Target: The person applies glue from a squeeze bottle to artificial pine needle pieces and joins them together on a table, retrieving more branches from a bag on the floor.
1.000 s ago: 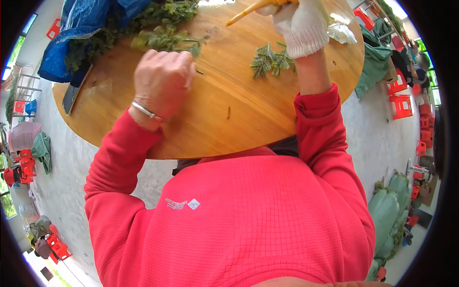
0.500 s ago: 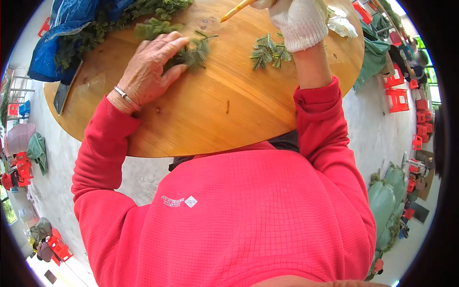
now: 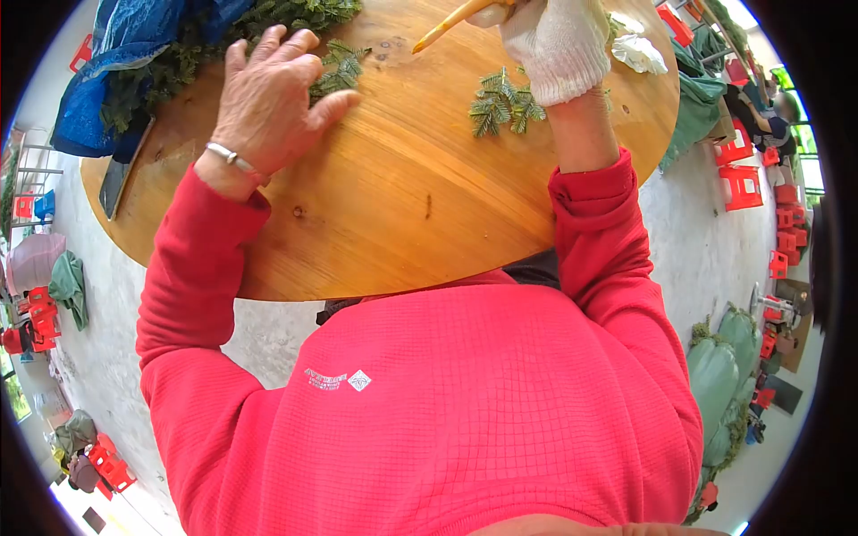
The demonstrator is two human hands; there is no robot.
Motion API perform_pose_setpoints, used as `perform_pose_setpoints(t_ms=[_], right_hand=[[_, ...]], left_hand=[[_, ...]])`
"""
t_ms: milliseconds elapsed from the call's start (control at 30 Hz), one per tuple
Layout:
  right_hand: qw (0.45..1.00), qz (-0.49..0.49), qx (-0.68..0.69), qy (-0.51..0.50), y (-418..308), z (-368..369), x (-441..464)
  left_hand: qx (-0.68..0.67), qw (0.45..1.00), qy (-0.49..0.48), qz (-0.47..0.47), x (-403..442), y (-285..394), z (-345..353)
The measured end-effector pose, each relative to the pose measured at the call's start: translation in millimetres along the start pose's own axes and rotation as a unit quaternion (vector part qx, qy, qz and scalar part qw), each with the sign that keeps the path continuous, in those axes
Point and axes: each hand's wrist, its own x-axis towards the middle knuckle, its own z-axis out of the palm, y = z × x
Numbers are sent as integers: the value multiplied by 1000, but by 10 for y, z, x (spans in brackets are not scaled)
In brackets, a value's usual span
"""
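My bare left hand (image 3: 268, 103), a bracelet at its wrist, is spread open over the table's far left part. Beside its thumb and fingers lies a small green fir sprig (image 3: 340, 70), partly covered by the hand. My right hand (image 3: 559, 45), in a white knit glove, is closed around a tapered yellow-orange handle (image 3: 451, 24); the rest of that tool is cut off by the top edge. Just left of the gloved wrist, another fir sprig (image 3: 502, 103) rests on the wood.
A pile of fir branches (image 3: 295, 12) and a blue plastic sheet (image 3: 98, 107) occupy the round wooden table's (image 3: 384, 214) far left. A dark flat object (image 3: 116, 183) lies near its left edge, crumpled white material (image 3: 640, 54) at far right. Red stools (image 3: 742, 188) stand on the floor.
My left hand has moved away from me and slightly left, fingers spreading, and the sprig near it now lies farther up. The gloved right hand stays nearly in place with the yellow-orange handle.
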Motion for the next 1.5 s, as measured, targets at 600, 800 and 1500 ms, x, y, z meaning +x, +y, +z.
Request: perform_pose_setpoints(t_ms=[600,800,1500], right_hand=[[956,-79,-274,73,-52,106,-10],[967,-63,-245,43,-74,10,-1],[946,35,-323,-13,-30,232,-117]], left_hand=[[-128,985,105,43,-3,230,2],[-233,968,39,82,-134,310,-61],[-232,971,-13,52,-150,435,385]])
